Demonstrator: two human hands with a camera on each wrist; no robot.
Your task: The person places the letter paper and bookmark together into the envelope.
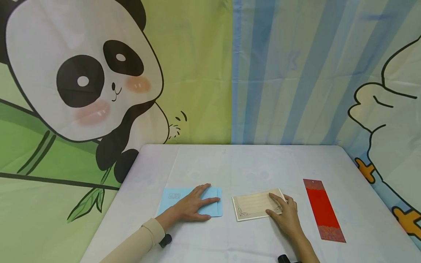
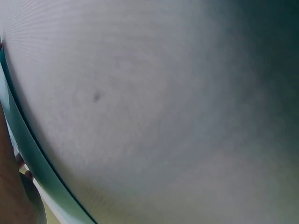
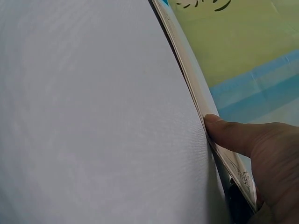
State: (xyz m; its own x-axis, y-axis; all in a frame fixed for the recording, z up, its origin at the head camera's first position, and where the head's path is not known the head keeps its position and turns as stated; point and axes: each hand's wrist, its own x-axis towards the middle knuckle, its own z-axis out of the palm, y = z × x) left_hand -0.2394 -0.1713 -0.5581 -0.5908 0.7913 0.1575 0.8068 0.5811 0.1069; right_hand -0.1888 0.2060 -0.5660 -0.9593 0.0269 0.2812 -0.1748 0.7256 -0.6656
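Note:
On the left of the table, a light blue envelope [image 1: 214, 211] with a small printed box lies flat. My left hand [image 1: 190, 205] rests on top of it, fingers spread and straight. The left wrist view shows only the envelope's edge [image 2: 35, 154] and a bit of the hand. To the right lies a thin stack of cream letter paper [image 1: 251, 206] with ruled lines and scroll-patterned corners. My right hand [image 1: 287, 215] holds its right end, thumb at the near edge and fingers bent over the top and far corner. In the right wrist view the thumb [image 3: 233, 135] presses the stack's edge.
Further right lies a long red strip [image 1: 323, 210] with patterned ends, slanting toward me. A white cloth covers the table [image 1: 210, 164]. Behind it hang printed curtains [image 1: 197, 73] with a panda. Black wrist camera parts [image 1: 166, 240] show below the left hand.

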